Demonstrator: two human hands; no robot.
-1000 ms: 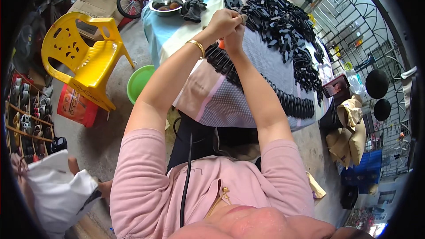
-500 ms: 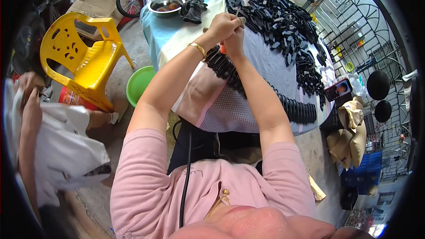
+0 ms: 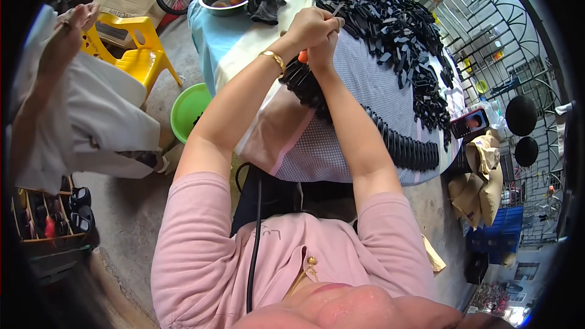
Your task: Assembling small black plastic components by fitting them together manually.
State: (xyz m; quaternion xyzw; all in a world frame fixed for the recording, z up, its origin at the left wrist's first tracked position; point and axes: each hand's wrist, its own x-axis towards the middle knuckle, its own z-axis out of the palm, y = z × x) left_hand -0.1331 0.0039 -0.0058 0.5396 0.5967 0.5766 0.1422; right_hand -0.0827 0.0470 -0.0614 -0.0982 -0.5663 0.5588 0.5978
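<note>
I see the left hand [image 3: 312,26] and the right hand [image 3: 324,52] pressed together above the table, fingers curled; from this distance I can't tell what each one pinches. A smooth, rounded orange piece [image 3: 303,56] shows at the right hand's edge, and a thin grey strip [image 3: 337,10] juts up just beyond the fingers. Beneath the forearms I make out a curved row of ribbed, glossy black parts [image 3: 404,142] along a dotted, woven grey cloth [image 3: 365,88]. Past the hands spreads a jagged heap of flat, angular black pieces [image 3: 390,33]. A shiny metal bowl [image 3: 210,7] sits near crumpled, dark fabric [image 3: 266,5].
</note>
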